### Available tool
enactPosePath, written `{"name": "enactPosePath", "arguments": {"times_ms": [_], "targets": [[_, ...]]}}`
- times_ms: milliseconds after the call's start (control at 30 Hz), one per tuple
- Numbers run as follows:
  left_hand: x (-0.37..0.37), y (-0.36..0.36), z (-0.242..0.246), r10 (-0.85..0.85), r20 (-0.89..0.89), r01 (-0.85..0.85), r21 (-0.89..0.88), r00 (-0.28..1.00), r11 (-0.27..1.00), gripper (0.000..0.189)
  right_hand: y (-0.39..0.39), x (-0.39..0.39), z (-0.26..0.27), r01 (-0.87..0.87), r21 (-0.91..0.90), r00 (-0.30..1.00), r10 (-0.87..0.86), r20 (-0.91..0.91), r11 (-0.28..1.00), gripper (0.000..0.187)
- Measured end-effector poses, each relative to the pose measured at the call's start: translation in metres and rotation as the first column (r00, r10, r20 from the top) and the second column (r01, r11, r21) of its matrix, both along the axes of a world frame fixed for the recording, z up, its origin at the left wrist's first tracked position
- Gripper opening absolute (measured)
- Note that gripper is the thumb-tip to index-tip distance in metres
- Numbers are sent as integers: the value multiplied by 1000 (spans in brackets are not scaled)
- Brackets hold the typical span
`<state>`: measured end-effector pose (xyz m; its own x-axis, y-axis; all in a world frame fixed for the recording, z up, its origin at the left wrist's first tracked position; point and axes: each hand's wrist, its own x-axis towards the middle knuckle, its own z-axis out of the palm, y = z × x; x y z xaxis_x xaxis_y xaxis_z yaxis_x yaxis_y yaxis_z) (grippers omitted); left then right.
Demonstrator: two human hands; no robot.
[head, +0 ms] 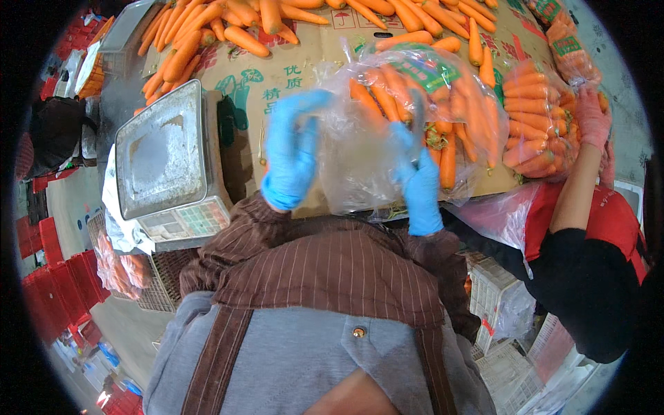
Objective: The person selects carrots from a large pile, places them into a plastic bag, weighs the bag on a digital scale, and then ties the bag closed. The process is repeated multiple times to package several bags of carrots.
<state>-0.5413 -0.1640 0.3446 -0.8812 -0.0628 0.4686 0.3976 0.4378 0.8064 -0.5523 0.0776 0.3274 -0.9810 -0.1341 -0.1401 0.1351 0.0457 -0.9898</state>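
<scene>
A clear plastic bag with a green printed patch lies in front of me, with several carrots inside its far part. My left hand, in a blue glove, is at the bag's left side; it is blurred, with thumb and fingers apart and nothing visible between them. Also blue-gloved, my right hand is over the bag's near right part. It grips a dark grey tool, perhaps a knife, pointing away from me; blur hides its exact kind. Some loose carrots show beside that hand.
A weighing scale with a worn metal pan stands at left. Loose carrots are heaped along the far side of the printed cardboard. At right, a co-worker's pink-gloved hand touches a filled carrot bag. Plastic crates sit below.
</scene>
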Motion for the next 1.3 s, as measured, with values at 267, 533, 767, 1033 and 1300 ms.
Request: {"name": "enactPosePath", "arguments": {"times_ms": [267, 533, 767, 1033, 1300], "targets": [[-82, 76, 0, 14, 219, 127, -617, 976, 777, 55, 58, -121, 44, 86, 746, 821, 378, -428, 660, 57], [-161, 41, -57, -4, 219, 105, -452, 976, 886, 66, 82, -231, 40, -150, 498, 984, 179, -11, 854, 51], [-140, 18, -87, -349, 232, 295, 239, 908, 925, 43, 88, -250, 24, -292, 283, 956, 275, 98, 914, 37], [-84, -6, -40, -339, 335, 146, 487, 879, 861, 43, 32, -114, 36, 116, 532, 993, -106, -49, 839, 31], [10, -25, -9, 298, 84, -249, -364, 951, 897, 58, -9, -104, 9, 195, 867, 973, 21, -229, 459, 49]]}}
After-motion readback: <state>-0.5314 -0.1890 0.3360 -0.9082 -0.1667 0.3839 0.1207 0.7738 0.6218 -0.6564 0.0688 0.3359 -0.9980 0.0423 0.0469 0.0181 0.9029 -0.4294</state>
